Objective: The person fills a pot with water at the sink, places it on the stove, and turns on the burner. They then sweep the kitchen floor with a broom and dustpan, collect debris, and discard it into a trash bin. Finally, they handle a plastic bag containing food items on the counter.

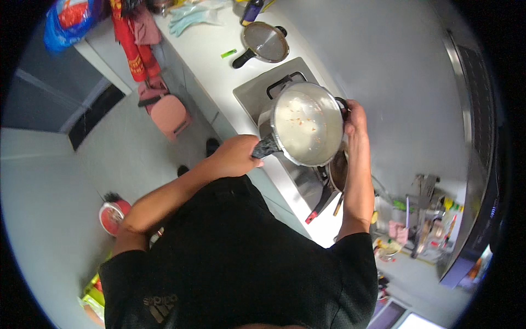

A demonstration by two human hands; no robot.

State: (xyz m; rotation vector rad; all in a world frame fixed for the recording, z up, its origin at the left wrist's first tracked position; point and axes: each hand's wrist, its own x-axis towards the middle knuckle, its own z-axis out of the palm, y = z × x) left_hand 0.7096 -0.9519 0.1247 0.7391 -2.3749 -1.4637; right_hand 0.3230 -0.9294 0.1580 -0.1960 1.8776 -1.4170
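Note:
A metal pressure cooker pot (308, 131), its lid off, is held above the gas hob (250, 91) with its mouth tipped up towards me. Inside are a whitish layer and scattered brown bits; whether the white is liquid cannot be made out. My left hand (238, 156) is wrapped around the long black handle (267, 147). On the far side, my right hand (356, 117) grips the short black side handle (342, 107). A black burner grate (283, 81) shows behind the pot. Partly hidden by my right forearm, a pan (338, 172) rests on the hob.
Beyond the hob lies the pressure cooker lid (267, 43) on the white counter (213, 70), near a green lighter (229, 53). Pale blue rubber gloves (191, 18) and a dark bottle (251, 13) are farther along. A range hood (476, 140) juts out at right; a pink stool (169, 113) stands left.

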